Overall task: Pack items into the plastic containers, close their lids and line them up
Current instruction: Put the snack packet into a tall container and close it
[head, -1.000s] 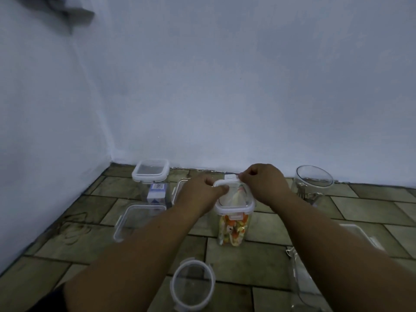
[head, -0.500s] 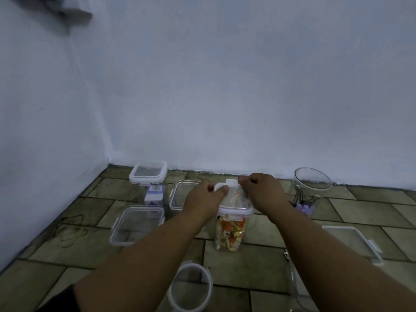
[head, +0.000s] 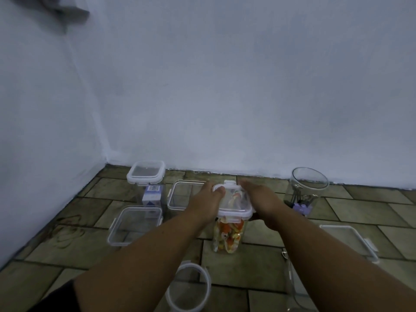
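Note:
A tall clear container (head: 228, 235) filled with orange and yellow items stands on the tiled floor at centre. Its white-rimmed lid (head: 234, 204) sits on top, with a back flap sticking up. My left hand (head: 206, 204) presses on the lid's left side, thumb on the rim. My right hand (head: 261, 202) lies flat against the lid's right side, fingers stretched toward the back. A lidded container (head: 146, 176) holding a blue-white box stands at the back left. A round jar (head: 307, 190) with purple binder clips stands open at the back right.
An open empty rectangular container (head: 184, 194) sits left of my left hand, another (head: 135, 224) in front of it. A flat lid (head: 351, 242) lies at right, a round lid (head: 190, 287) near the bottom. Walls close off the back and left.
My hands slid from pinching the lid's back flap to pressing on its left and right sides. The right hand's fingers have flattened out. The container stayed put.

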